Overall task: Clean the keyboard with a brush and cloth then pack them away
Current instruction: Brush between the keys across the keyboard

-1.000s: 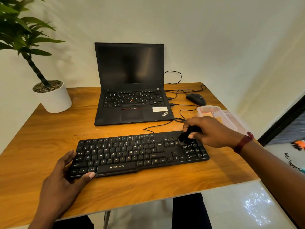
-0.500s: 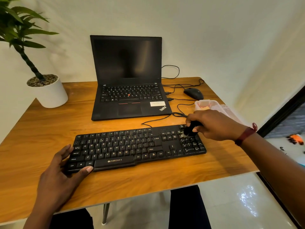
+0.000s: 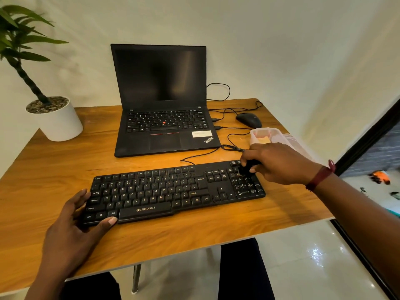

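Note:
A black Zebronics keyboard lies across the front of the wooden table. My right hand grips a small black brush, its bristles down on the top of the number pad at the keyboard's right end. My left hand steadies the keyboard's front left corner, thumb on its front edge and fingers along the left side. A clear plastic box with something pale inside sits behind my right hand. No cloth can be made out.
An open black laptop stands behind the keyboard, cables trailing right to a black mouse. A white potted plant is at the back left. The table's right edge drops to a shiny tiled floor.
My right hand has shifted the brush slightly back and right over the number pad. The camera view tilted a little. My left hand stays on the keyboard's corner.

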